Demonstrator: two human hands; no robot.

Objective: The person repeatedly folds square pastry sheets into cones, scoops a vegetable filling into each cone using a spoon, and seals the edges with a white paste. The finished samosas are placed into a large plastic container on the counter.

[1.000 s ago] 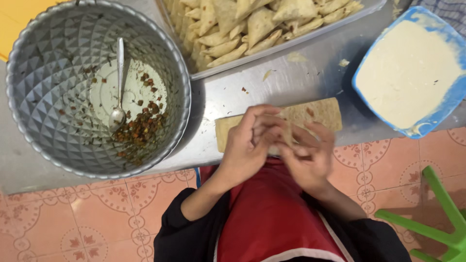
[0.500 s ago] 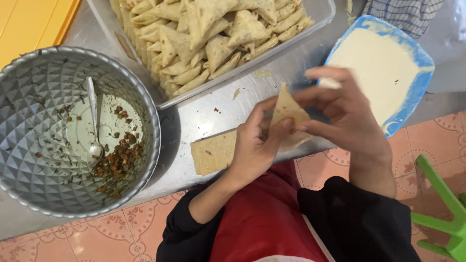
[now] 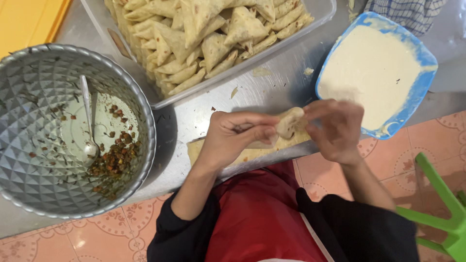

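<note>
My left hand and my right hand both grip a folded pastry cone of pale dough just above the steel table. Under my hands a flat strip of pastry sheet lies on the table's front edge. To the left stands a big faceted metal bowl with a little brown vegetable filling and a spoon in it. A blue dish of white flour paste sits just beyond my right hand.
A clear plastic tray heaped with folded triangular pastries stands at the back. A yellow board is at the top left, a checked cloth at the top right. A green plastic stool stands on the tiled floor at right.
My hands have come down from the raised position by the paste dish to just above the pastry strip. The triangular sheet is now curled into a rounded cone.
</note>
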